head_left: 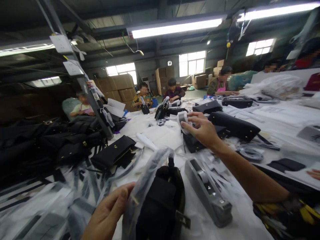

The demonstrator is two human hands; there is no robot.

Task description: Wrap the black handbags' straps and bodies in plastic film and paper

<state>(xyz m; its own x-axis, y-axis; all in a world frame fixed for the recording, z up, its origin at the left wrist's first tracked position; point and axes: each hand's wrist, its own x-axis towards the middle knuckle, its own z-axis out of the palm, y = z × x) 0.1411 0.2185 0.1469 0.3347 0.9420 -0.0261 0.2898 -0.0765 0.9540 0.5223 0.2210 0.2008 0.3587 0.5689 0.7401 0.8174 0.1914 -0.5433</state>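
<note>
A black handbag (157, 203) stands close in front of me, its handle wrapped in a clear plastic sleeve (147, 176). At the bag's left side, my left hand (110, 210) is closed on the edge of that sleeve; the fingertips are partly hidden. My right hand (203, 130) is raised farther out over the table, thumb and fingers closed on a small white-and-grey roll (183, 117). Below my right forearm lies a grey tape dispenser (210, 193), just right of the handbag. Under the right hand sits another black bag (192, 143).
Black bags (115, 151) lie on the left and more (235, 126) on the right, among white paper (165, 136) and plastic wrap. A metal post (92, 103) rises at the left. Several people sit around the table; a co-worker's hand (314, 174) shows at the right edge.
</note>
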